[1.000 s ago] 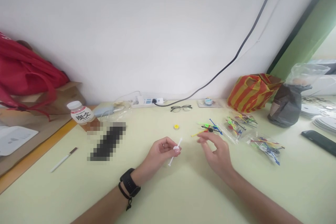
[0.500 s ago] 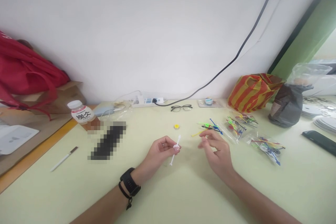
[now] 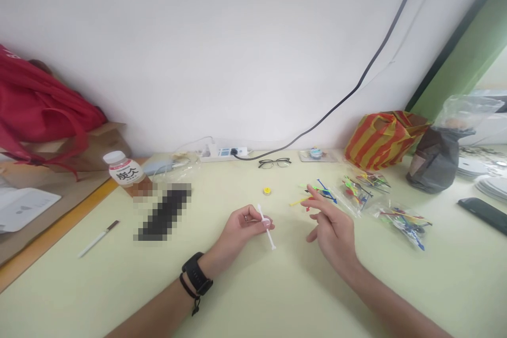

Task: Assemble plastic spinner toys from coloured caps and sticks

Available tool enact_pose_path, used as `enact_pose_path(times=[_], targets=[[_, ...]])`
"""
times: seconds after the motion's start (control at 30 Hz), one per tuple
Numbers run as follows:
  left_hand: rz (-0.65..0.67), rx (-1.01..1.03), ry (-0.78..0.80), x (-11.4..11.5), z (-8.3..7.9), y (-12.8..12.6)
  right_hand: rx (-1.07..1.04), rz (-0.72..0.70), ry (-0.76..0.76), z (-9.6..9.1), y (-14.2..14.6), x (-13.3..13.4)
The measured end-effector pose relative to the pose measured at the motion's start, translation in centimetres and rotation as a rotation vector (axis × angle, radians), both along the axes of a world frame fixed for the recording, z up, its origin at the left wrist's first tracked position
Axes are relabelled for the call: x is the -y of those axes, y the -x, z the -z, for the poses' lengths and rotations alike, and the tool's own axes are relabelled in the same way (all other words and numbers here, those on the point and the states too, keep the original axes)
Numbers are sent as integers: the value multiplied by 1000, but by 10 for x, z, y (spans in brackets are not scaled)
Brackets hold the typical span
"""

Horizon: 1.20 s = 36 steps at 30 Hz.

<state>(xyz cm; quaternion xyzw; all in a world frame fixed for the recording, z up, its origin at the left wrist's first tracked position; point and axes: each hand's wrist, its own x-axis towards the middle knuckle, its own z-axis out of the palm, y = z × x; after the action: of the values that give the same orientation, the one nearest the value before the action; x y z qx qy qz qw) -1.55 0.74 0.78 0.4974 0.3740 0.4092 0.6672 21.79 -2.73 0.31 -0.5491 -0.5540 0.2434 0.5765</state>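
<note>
My left hand (image 3: 246,226) pinches a white plastic arrow spinner (image 3: 271,238) near its middle, just above the table. The spinner's tip sticks out beyond the fingers and its tail points down to the right; the thumb and fingertips partly hide its hub. To the right, my right hand (image 3: 331,228) is raised with its fingers apart and nothing in them. Beyond its fingertips lies a loose pile of coloured plastic arrows (image 3: 322,190). A small yellow round piece (image 3: 266,190) rests on the table past my left hand.
Clear bags of coloured arrows (image 3: 407,222) lie at the right, near a dark phone-like object (image 3: 483,215). Glasses (image 3: 274,163) and a power strip (image 3: 222,153) sit by the wall. A bottle (image 3: 125,171) and a pen (image 3: 98,238) are at the left; a striped bag (image 3: 380,140) stands at the back right.
The white spinner has turned in my left hand, its tip swinging left and its tail right. My right hand's fingers have spread and shifted slightly to the right.
</note>
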Motion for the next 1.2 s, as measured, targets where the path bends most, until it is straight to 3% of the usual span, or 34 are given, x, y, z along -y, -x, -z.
enact_pose_path(times=[0.13, 0.43, 0.67, 0.87, 1.2], targets=[[-11, -3, 3, -1, 2, 1, 21, 14, -46, -4, -3, 0], [-14, -45, -8, -1, 3, 0, 206, -146, -219, -8, 5, -2], [-33, -22, -15, -1, 7, -1, 24, -241, -101, 5, 1, 0], [-53, -3, 5, -1, 4, -1, -31, -312, -119, -3, -3, 5], [-6, -82, -78, -2, 7, 0, 327, -406, -251, 0, 5, 1]])
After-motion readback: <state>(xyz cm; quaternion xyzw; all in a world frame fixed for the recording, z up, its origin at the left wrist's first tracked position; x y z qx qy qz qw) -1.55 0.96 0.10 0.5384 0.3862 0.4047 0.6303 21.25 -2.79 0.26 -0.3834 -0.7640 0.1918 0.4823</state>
